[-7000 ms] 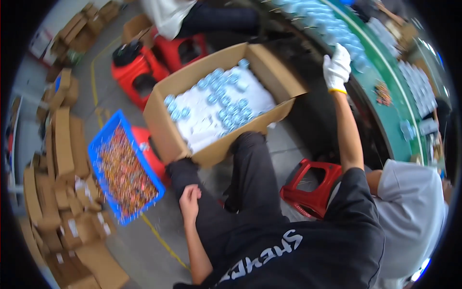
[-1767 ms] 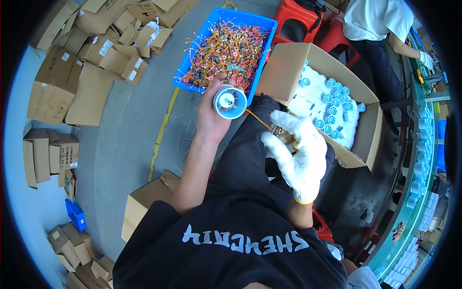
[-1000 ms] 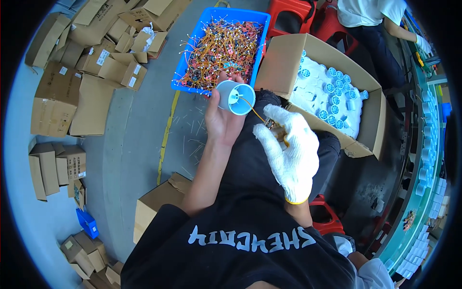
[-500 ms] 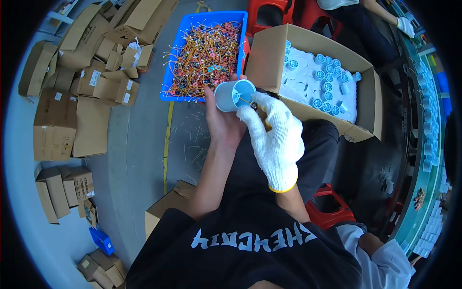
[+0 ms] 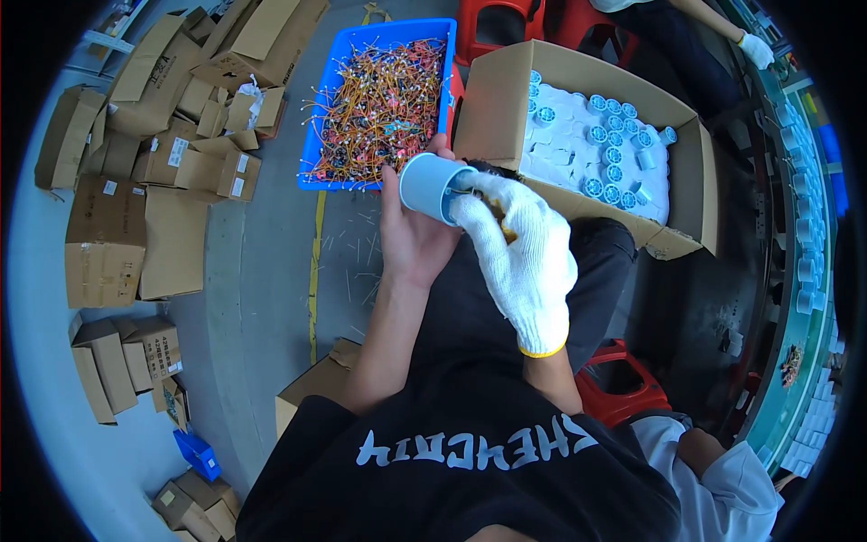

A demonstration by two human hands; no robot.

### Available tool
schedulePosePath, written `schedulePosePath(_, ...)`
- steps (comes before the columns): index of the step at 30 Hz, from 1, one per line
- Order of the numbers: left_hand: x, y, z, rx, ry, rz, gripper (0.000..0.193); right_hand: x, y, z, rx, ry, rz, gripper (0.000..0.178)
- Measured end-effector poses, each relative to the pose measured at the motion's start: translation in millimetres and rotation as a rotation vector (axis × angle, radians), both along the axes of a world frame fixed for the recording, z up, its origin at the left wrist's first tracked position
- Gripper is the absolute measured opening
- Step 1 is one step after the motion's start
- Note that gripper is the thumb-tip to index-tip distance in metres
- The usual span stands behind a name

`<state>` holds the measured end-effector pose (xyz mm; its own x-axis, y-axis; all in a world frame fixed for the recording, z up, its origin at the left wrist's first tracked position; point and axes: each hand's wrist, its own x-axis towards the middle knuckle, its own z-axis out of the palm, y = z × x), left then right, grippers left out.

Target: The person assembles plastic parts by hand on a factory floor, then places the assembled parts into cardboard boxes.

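My bare left hand (image 5: pixel 417 237) is wrapped round a light blue plastic cup (image 5: pixel 424 187), which lies tilted with its mouth toward the right. My right hand (image 5: pixel 526 248), in a white knitted glove with a yellow cuff edge, has its fingertips inside the cup's mouth. Between the gloved fingers shows a bit of a small brownish-yellow wired part (image 5: pixel 508 235); most of it is hidden. Just beyond my left hand stands a blue bin (image 5: pixel 313 135) heaped with small wired parts (image 5: pixel 384 108) in orange, red and black.
At the right, an open carton (image 5: pixel 492 104) holds white packing and several light blue cups (image 5: pixel 614 154). Cardboard boxes (image 5: pixel 104 235) are piled along the left wall. Red stools (image 5: pixel 623 388) stand nearby. More cups (image 5: pixel 806 235) line a green bench, where another person's gloved hand (image 5: pixel 757 51) rests.
The cup has turned so that its mouth faces more to the right, away from view. My gloved fingertips have gone from the rim into the mouth.
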<state>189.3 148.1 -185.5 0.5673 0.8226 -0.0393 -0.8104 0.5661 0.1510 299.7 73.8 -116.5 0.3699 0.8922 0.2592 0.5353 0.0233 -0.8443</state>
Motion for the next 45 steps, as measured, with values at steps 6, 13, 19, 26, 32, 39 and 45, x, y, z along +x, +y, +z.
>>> schedulePosePath(6, 1, 2, -10, 0.046, 0.008, -0.015, 0.054, -4, -1, -7, 0.066, -0.154, -0.11, 0.024)
schedulePosePath(13, -1, 4, -21, 0.128, -0.041, 0.045, 0.042, -12, 1, -5, -0.072, -0.257, -0.053, 0.026)
schedulePosePath(19, -1, 8, -23, 0.042, -0.037, 0.029, 0.036, -12, 2, -6, -0.044, -0.19, -0.033, 0.027)
schedulePosePath(26, -4, 10, -23, -0.144, -0.225, -0.047, 0.032, -15, 6, -9, 0.026, -0.173, 0.038, 0.023)
schedulePosePath(32, -3, 12, -20, -0.27, -0.219, -0.031, 0.028, -13, 7, -13, 0.03, -0.074, 0.06, 0.02)
schedulePosePath(39, -9, 16, -10, 0.011, -0.053, -0.098, 0.03, -9, 4, -9, 0.058, -0.036, 0.092, 0.019)
schedulePosePath(45, -8, 17, -14, 0.078, -0.063, -0.069, 0.032, -11, 2, -5, 0.121, -0.106, 0.047, 0.017)
